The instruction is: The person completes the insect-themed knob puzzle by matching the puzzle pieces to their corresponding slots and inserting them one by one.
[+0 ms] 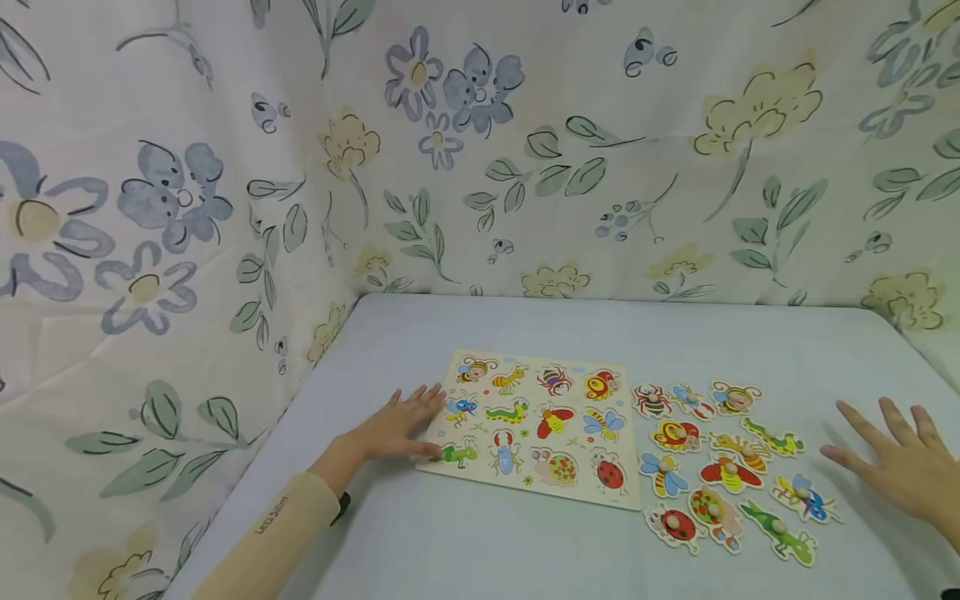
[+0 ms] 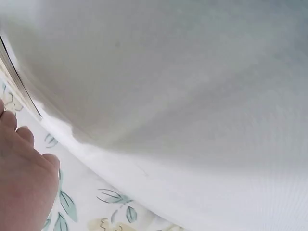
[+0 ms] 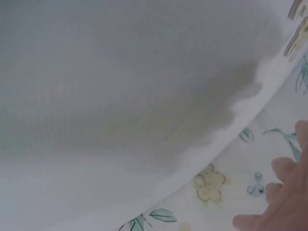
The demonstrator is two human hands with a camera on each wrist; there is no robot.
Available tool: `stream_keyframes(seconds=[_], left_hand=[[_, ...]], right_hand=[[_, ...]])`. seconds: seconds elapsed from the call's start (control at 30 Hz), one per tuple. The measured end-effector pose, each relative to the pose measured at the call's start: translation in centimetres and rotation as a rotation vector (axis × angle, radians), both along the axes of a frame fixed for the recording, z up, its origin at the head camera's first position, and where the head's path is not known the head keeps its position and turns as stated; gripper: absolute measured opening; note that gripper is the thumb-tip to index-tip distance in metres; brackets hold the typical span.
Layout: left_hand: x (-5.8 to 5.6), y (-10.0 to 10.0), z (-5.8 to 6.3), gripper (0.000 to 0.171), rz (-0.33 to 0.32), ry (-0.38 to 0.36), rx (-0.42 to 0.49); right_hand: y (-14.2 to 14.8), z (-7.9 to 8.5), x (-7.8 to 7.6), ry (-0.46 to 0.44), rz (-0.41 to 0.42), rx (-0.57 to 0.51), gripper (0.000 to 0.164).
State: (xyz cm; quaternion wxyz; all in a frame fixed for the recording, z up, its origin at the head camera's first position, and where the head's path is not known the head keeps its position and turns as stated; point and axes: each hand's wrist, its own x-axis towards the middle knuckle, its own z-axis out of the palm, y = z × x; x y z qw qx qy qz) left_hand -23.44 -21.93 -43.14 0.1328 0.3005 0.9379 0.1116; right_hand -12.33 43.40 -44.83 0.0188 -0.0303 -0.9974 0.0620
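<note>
A wooden insect puzzle board (image 1: 525,490) lies flat on the table, with bright insect pictures in rows. My left hand (image 1: 397,427) is at its left edge, fingers spread and fingertips right at the rim. In the left wrist view that hand (image 2: 24,187) shows only partly, in the lower left corner. Right of the board lie several loose knobbed pieces, among them a ladybug (image 1: 678,527), a green grasshopper (image 1: 783,533) and a caterpillar (image 1: 772,437). My right hand (image 1: 900,467) is held to the right of these pieces, fingers spread, holding nothing; the right wrist view shows its fingers (image 3: 281,192).
A white-covered table (image 1: 480,550) carries everything. Behind it and along the left side hangs a floral curtain (image 1: 555,208). The loose pieces sit close together, some near the board's right edge.
</note>
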Motion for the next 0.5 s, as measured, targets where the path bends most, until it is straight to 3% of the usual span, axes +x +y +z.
stream_keyframes(seconds=[0.1,0.33,0.5], left_hand=[[0.2,0.3,0.1,0.096,-0.025,-0.040,-0.001],[0.4,0.5,0.0,0.101,-0.006,-0.092,-0.035],[0.7,0.5,0.1,0.101,0.002,-0.110,-0.038]], right_hand=[[-0.5,0.5,-0.2,0.002,-0.015,-0.012,0.098],[-1.0,1.2,-1.1,0.024,0.108,-0.094,0.086],[-1.3,1.3,-1.3,0.019,0.127,-0.131,0.084]])
